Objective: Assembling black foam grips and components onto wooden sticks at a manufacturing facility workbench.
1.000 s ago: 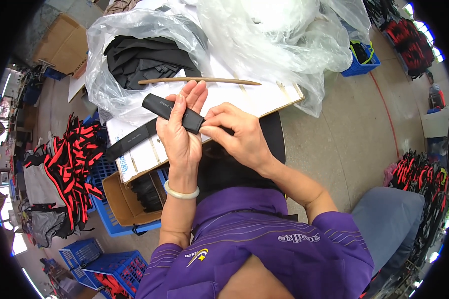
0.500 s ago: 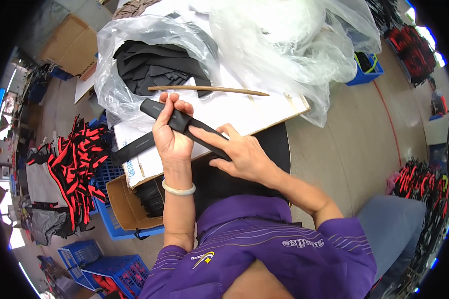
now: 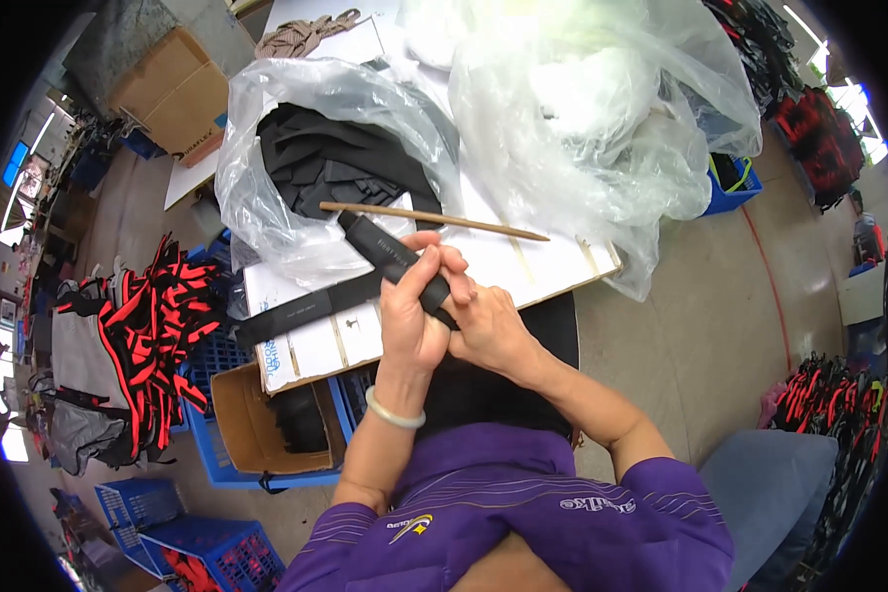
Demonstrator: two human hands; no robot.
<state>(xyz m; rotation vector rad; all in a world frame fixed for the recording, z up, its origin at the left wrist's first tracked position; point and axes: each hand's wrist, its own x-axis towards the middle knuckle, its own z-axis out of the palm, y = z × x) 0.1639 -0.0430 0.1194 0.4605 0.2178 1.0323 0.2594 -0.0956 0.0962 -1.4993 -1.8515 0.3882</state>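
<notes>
My left hand grips a black padded tube-like sleeve that points up and to the left over the white table. My right hand presses against the sleeve's lower end, fingers curled on it beside the left hand. A flat black strap lies on the table just left of my hands. A thin wooden stick rests on the table just beyond the sleeve's tip.
A clear plastic bag of black fabric pieces sits at the table's far left, a larger clear bag of white material to its right. Red-and-black gear, a cardboard box and blue crates stand on the floor at left.
Both hands drew closer together on the sleeve. The right hand slid from along its side to its lower end, and the sleeve tilted more upright.
</notes>
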